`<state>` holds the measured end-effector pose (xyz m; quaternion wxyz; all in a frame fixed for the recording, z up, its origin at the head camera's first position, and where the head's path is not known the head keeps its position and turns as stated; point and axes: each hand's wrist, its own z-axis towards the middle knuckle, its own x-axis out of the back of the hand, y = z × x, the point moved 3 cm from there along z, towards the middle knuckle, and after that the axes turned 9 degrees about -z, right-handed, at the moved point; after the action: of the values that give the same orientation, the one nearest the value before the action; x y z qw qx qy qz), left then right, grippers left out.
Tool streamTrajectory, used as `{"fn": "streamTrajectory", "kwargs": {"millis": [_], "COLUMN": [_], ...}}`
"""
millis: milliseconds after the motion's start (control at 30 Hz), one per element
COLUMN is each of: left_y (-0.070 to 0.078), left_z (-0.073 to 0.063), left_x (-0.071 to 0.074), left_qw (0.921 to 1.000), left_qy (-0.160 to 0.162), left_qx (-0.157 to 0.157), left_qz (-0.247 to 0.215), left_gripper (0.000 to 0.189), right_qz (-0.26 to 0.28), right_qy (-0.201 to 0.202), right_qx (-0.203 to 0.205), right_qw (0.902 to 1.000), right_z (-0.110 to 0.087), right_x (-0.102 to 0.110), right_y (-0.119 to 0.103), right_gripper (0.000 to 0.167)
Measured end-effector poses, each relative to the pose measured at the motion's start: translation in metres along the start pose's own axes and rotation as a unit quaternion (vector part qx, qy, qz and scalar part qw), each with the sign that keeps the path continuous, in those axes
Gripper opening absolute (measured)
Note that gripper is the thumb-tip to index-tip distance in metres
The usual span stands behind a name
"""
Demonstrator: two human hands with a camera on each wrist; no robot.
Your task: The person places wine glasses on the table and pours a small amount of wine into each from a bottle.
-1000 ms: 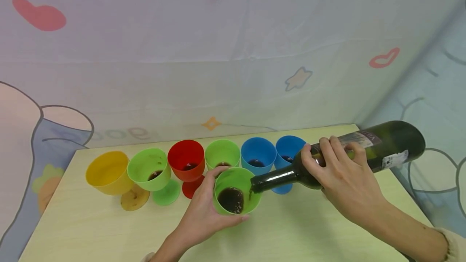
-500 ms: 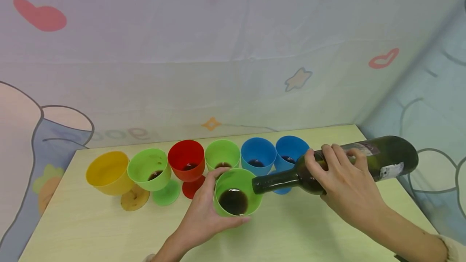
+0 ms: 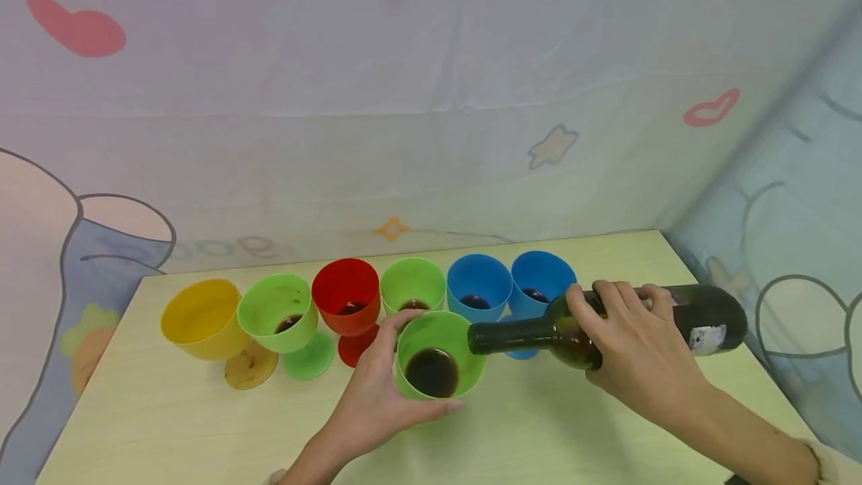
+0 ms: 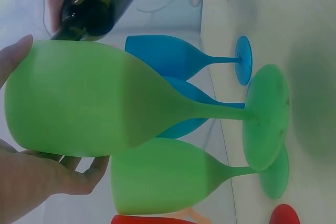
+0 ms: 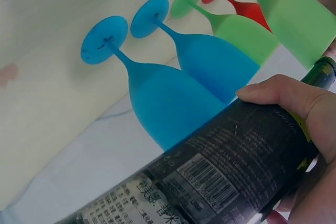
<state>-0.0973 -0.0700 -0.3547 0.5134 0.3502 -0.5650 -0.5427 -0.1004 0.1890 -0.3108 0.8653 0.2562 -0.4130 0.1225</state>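
My left hand (image 3: pixel 377 388) grips the bowl of a light green goblet (image 3: pixel 441 358), with dark liquid pooled in its bottom. In the left wrist view the goblet's stem and round foot (image 4: pixel 266 117) show to the right of the bowl. My right hand (image 3: pixel 640 350) holds a dark green wine bottle (image 3: pixel 703 313) around its body near the shoulder. The bottle lies nearly level, its mouth over the goblet's right rim, and no stream shows at the mouth. Its dark label with a barcode (image 5: pixel 207 182) faces the right wrist camera.
Behind my hands runs a row of goblets: yellow (image 3: pixel 202 316), green (image 3: pixel 276 309), red (image 3: pixel 346 298), another green (image 3: pixel 412 283) and two blue, the right-hand one (image 3: pixel 542 275) partly behind the bottle. Most hold a little dark liquid. A printed cloth (image 3: pixel 431 111) hangs behind the pale table (image 3: pixel 168 425).
The bottle's base has come down, bringing it from tilted to nearly level. A thin trickle at its mouth one second ago no longer shows. My left hand and the goblet stay almost still.
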Motion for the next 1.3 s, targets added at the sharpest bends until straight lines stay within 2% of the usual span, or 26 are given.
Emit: {"fn": "streamTrajectory", "kwargs": {"millis": [267, 600, 767, 900, 1133, 1300], "left_y": [-0.001, -0.004, -0.006, -0.007, -0.014, -0.024], "left_z": [-0.002, -0.013, -0.02, -0.026, -0.045, -0.058], "left_x": [0.002, 0.016, 0.028, 0.04, 0.065, 0.085], "left_qw": [0.9997, 0.9974, 0.9967, 0.9943, 0.9912, 0.988], "left_qy": [0.008, 0.029, 0.045, 0.058, 0.087, 0.103], "left_qx": [0.021, 0.064, 0.066, 0.085, 0.084, 0.104], "left_qz": [-0.002, 0.016, 0.014, 0.027, 0.054, 0.051], "left_gripper": [0.087, 0.086, 0.084, 0.084, 0.088, 0.087], "right_qz": [0.024, 0.054, 0.069, 0.083, 0.09, 0.095], "right_qy": [-0.056, -0.065, -0.068, -0.074, -0.08, -0.09], "right_qx": [-0.03, -0.063, -0.078, -0.09, -0.109, -0.132], "right_qw": [0.9977, 0.9944, 0.9922, 0.9897, 0.9868, 0.9826], "right_z": [-0.003, -0.008, -0.011, -0.014, -0.019, -0.022], "right_x": [-0.004, -0.01, -0.012, -0.015, -0.021, -0.027], "right_y": [0.004, 0.015, 0.021, 0.025, 0.032, 0.038], "right_gripper": [0.082, 0.079, 0.08, 0.082, 0.084, 0.086]}}
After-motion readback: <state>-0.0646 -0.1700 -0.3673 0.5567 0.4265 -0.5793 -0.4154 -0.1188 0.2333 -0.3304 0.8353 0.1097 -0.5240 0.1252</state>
